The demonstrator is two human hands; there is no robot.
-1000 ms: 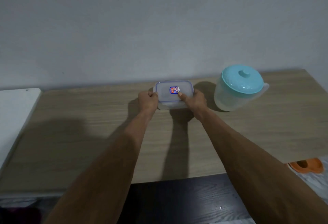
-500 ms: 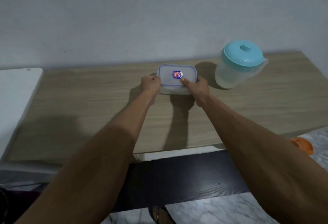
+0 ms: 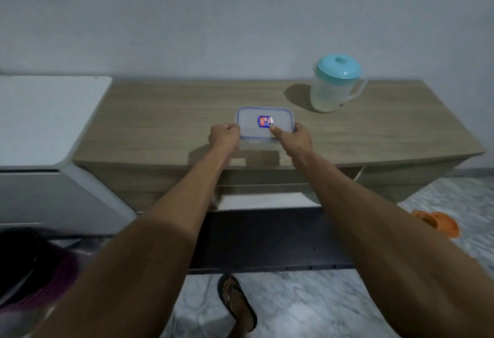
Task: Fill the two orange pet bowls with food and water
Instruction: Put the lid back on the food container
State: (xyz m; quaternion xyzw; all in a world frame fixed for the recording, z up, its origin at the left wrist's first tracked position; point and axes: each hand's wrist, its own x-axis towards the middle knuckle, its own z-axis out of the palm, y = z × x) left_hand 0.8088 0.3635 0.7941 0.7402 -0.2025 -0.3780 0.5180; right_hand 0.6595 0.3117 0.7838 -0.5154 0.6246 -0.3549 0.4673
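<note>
A wooden table (image 3: 149,113) stands against a pale wall. Near its front edge both hands hold a clear lidded container (image 3: 264,123): left hand (image 3: 224,137) curled on its left end, right hand (image 3: 294,138) gripping, thumb on the lid. An orange pet bowl (image 3: 438,224) lies on the floor at right.

I see wooden worktop (image 3: 160,113) against pale wall (image 3: 213,16) — white appliance top (image 3: 40,113) just beside it at left. Marble-pattern floor (image 3: 307,308) below — foot in dark sandal (image 3: 238,303) on it. Dark panel (image 3: 267,238) under worktop front.

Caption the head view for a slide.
Both hands, left hand and right hand, grip a lidded container beside the pitcher.
</note>
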